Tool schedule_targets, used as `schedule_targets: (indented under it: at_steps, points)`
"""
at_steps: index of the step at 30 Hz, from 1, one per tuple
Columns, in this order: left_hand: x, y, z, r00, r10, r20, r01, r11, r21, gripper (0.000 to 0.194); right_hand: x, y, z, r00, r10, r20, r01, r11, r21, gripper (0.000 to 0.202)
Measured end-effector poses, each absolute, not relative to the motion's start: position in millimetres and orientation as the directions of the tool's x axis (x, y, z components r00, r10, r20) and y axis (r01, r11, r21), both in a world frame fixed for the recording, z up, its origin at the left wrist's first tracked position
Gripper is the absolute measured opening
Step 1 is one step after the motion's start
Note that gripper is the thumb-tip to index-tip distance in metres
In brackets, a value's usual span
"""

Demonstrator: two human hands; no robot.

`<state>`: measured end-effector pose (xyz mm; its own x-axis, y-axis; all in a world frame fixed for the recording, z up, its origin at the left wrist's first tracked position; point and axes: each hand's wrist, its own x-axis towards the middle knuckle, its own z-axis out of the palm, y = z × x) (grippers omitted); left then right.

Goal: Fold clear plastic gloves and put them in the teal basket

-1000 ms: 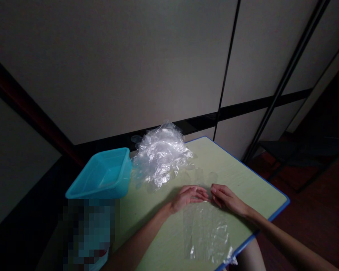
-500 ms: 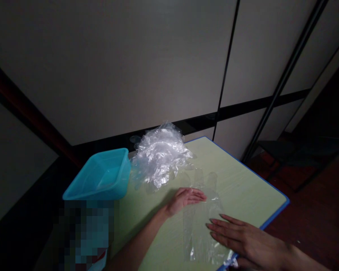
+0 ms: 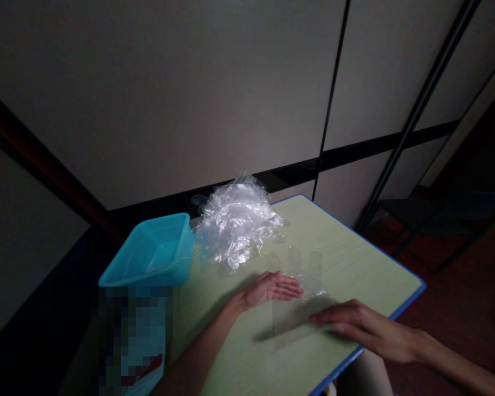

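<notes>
A clear disposable plastic glove (image 3: 296, 308) lies on the yellow-green table (image 3: 355, 264), its finger ends towards the far side. On its left part rests my left hand (image 3: 274, 289), open, fingers stretched out together. My right hand (image 3: 355, 324) is at the near right of the glove, fingers together and closed on its cuff end, which is folded up over the rest. The film is faint and blurred there, so the exact grip is partly hidden. A heap of clear plastic gloves (image 3: 241, 220) lies farther back on the table.
A turquoise plastic basin (image 3: 148, 253) stands left of the heap. Pale cabinet panels (image 3: 214, 110) rise behind the table, which has a blue edge (image 3: 404, 300). A dark chair (image 3: 433, 225) is at the far right.
My right hand has turned from flat and spread to fingers together, bringing the glove's near end up and away from the table edge. My left hand stays almost in place.
</notes>
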<state>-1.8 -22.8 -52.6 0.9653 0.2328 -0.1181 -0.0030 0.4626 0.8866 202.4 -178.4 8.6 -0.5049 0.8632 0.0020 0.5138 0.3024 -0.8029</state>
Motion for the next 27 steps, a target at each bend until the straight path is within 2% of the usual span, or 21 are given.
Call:
schedule_targets:
  at_steps: [3,6,9,11,16,21,27]
  points:
    - [-1,-22,-54,0.959,0.244,-0.145,0.011,0.479,0.878,0.056,207,-162,5,-0.389,0.921,-0.019,0.405,0.153,-0.901,0.033]
    - [0,-22,-53,0.953,0.258,-0.158,0.009,0.497,0.867,0.067,212,-142,-3,-0.290,0.954,-0.072,0.216,-0.008,-0.976,0.038]
    - [-1,-21,-49,0.958,0.247,-0.148,-0.007,0.533,0.846,0.080,218,-122,-13,-0.214,0.961,-0.172,0.027,-0.170,-0.985,0.039]
    - [-2,-21,-47,0.959,0.245,-0.141,-0.023,0.563,0.826,0.078,222,-110,-18,-0.173,0.960,-0.220,-0.049,-0.231,-0.972,0.037]
    - [0,-18,-48,0.936,0.304,-0.176,-0.035,0.581,0.813,0.034,231,-93,-20,-0.119,0.956,-0.267,-0.085,-0.278,-0.957,0.038]
    - [4,-14,-50,0.927,0.291,-0.236,0.004,0.621,0.784,0.033,236,-100,-20,-0.111,0.946,-0.304,-0.052,-0.311,-0.949,0.034]
    - [5,-12,-47,0.923,0.266,-0.278,0.029,0.671,0.741,0.033,230,-113,-20,-0.118,0.976,-0.184,0.011,-0.184,-0.983,0.028]
